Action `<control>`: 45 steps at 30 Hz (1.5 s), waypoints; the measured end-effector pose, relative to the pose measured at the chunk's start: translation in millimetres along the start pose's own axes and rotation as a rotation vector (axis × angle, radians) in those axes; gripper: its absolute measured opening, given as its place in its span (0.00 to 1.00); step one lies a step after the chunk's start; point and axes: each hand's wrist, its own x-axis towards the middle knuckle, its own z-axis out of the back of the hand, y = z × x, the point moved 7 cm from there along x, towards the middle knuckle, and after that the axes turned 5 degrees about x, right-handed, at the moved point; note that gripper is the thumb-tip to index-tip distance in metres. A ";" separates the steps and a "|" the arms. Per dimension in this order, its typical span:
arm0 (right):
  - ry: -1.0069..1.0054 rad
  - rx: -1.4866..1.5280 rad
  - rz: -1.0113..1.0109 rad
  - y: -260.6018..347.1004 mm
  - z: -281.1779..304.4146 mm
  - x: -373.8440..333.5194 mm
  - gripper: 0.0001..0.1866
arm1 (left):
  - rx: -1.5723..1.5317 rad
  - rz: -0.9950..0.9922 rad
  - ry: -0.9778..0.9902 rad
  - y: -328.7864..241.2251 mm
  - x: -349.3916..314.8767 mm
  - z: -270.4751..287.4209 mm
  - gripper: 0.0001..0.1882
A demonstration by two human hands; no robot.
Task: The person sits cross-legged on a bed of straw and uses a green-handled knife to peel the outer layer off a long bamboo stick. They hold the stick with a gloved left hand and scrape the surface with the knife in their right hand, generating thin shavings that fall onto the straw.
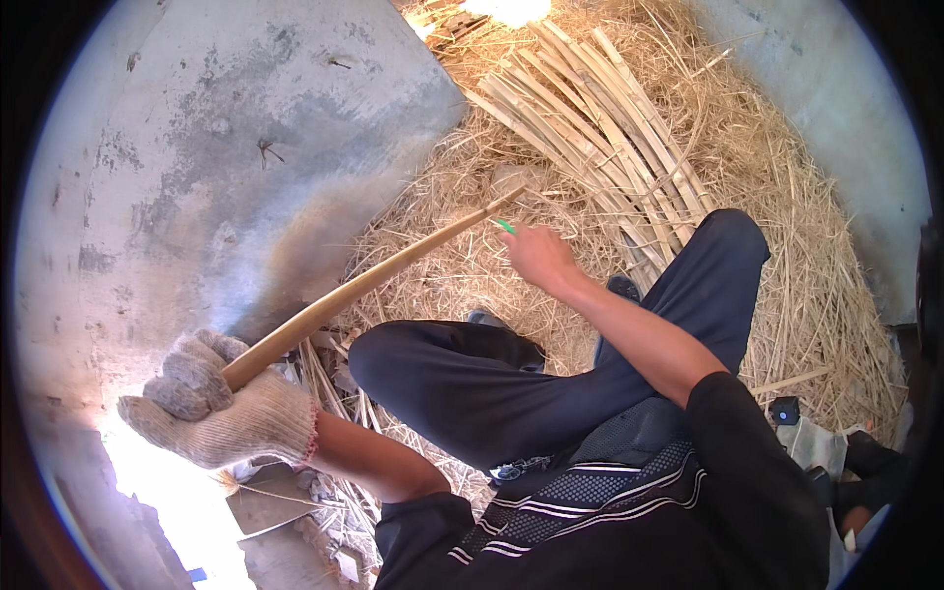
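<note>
The floor (511,179) has lots of messy, dry, yellow bits (826,285) all over it. Far away, a big bunch of long, pale strips (615,128) lies on them. One loose strip (792,382) lies on the right.

– Pole (344,295)?
– Bamboo-like wood; smooth, faint sheen.
– Glove (246,428)?
– Knitted cloth; coarse, matt, ribbed cuff.
– Strips (618,138)?
– Split, wood-like; dry-looking, matt.
– Shavings (821,285)?
– Straw-like; rough, matt.
– Trousers (452,383)?
– Cloth; smooth, matt.
– Wall (197,187)?
– Hard, scuffed, blotched finish.
</note>
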 end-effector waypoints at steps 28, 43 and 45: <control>-0.074 0.016 0.201 62.5 -1.7 -36.8 0.16 | 0.203 0.018 -0.186 3.5 -3.1 9.8 0.25; -0.214 -0.016 0.466 136.3 5.2 -89.2 0.16 | -0.008 0.081 -0.067 22.0 14.8 23.3 0.27; -0.193 -0.097 0.420 118.4 -7.0 -69.7 0.15 | -0.015 0.096 -0.085 26.6 23.8 35.6 0.26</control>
